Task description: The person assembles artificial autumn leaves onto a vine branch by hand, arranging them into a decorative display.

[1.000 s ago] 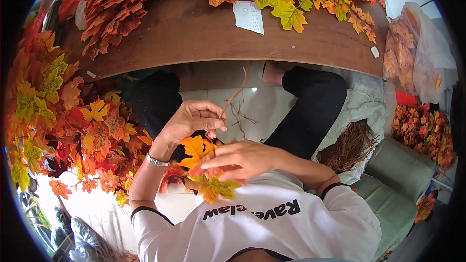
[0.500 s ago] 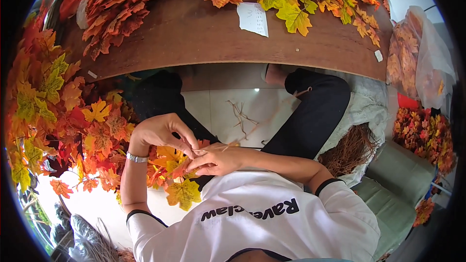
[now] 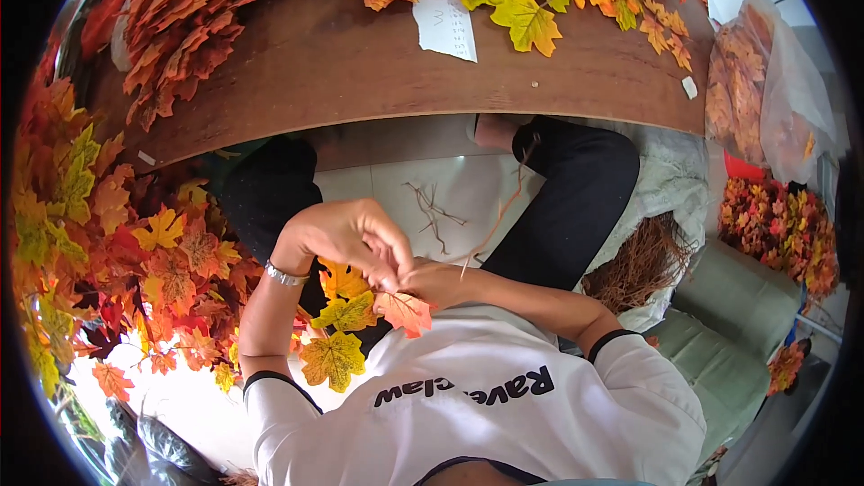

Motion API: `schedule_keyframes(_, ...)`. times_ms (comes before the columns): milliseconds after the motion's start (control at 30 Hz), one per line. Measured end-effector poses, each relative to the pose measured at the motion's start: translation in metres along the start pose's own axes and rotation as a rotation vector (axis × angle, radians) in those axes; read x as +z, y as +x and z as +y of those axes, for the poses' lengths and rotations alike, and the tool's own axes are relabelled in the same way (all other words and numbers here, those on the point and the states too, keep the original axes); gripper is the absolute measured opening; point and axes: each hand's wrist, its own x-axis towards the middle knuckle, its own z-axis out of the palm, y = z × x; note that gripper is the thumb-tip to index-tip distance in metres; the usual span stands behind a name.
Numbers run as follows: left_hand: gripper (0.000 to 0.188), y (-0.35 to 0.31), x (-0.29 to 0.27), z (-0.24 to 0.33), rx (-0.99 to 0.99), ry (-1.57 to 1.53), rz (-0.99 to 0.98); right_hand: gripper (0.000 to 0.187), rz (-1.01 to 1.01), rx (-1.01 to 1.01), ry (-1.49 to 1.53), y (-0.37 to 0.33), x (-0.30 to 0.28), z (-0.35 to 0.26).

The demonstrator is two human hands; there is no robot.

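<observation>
**Leaf sprig and twig: light pieces, best held by the stem**

Left hand (image 3: pixel 355 238): narrow pinch at the leaf sprig (image 3: pixel 346 313); what lies between the tips is too small to tell. Right hand (image 3: pixel 441 283): just beside it, fingers partly hidden, so its grip cannot be told. The sprig, orange to yellow-green, hangs on the person's side of the brown table (image 3: pixel 360 90). Judgement: nearly weightless; blades thin and soft, apt to crease if crushed, so take hold at the stem end. The twig (image 3: pixel 504 216) rises from beside the right hand toward the table's near edge. Judgement: light, stiffer than the leaves; slim tips may snap, so hold low, near the thicker wood.

Farther out: loose twigs (image 3: pixel 436 211) on the floor, short of the table; a twig bundle (image 3: pixel 639 265) on the person's side, toward the table's right end.
</observation>
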Motion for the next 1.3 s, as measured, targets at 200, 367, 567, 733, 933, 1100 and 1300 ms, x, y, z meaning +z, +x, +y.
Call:
schedule_keyframes(200, 0.014, 0.009, 0.01, 0.009, 0.382, -0.005, -0.447, 0.016, -0.088, 0.145, 0.187, 0.007, 0.0, -0.012)
schedule_keyframes(367, 0.013, 0.015, 0.024, 0.026, 0.396, 0.135, -0.539, 0.013, -0.066, 0.105, -0.013, 0.002, 0.006, -0.003)
schedule_keyframes(567, 0.012, 0.004, 0.004, 0.035, 0.572, 0.074, -0.422, 0.015, -0.134, 0.217, 0.445, 0.005, -0.031, -0.03)
schedule_keyframes(733, 0.014, -0.011, -0.006, 0.035, 0.477, 0.046, 0.018, 0.017, 0.166, 0.267, 0.234, -0.008, -0.118, -0.05)
schedule_keyframes(933, 0.012, -0.03, -0.001, 0.039, 0.616, -0.07, 0.37, 0.017, 0.399, 0.208, -0.155, 0.0, -0.215, -0.088)
schedule_keyframes(1100, 0.01, -0.06, 0.0, 0.085, 1.006, 0.203, 0.535, 0.022, 0.575, 0.178, -0.365, 0.04, -0.31, -0.113)
schedule_keyframes(1300, 0.011, -0.054, -0.027, 0.072, 0.94, -0.201, 0.458, 0.022, 0.815, 0.191, -0.861, 0.123, -0.468, -0.071)
